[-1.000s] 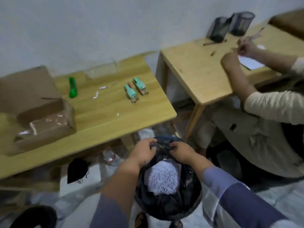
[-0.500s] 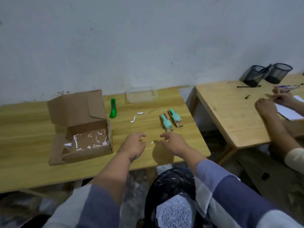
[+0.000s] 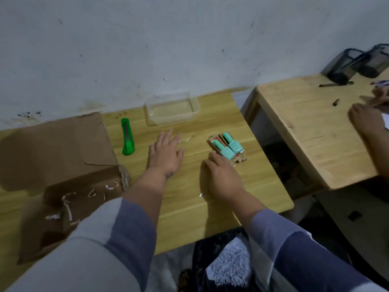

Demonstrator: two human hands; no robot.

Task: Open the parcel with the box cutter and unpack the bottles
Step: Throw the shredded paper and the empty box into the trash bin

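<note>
Bottles (image 3: 229, 147) side by side beside right hand (image 3: 224, 179); left hand (image 3: 166, 153) flat; no grip.

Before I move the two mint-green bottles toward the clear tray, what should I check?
1. Brown cardboard parcel open: ok.
2. Two mint-green bottles out on the wooden table: ok.
3. Green box cutter lying away from both hands: ok; blade retracted: cannot tell.
4. Right hand at the bottles, fingertips touching: ok; grip: not ok.
5. Left hand free, flat: ok.
6. Clear plastic tray empty: ok.
</note>
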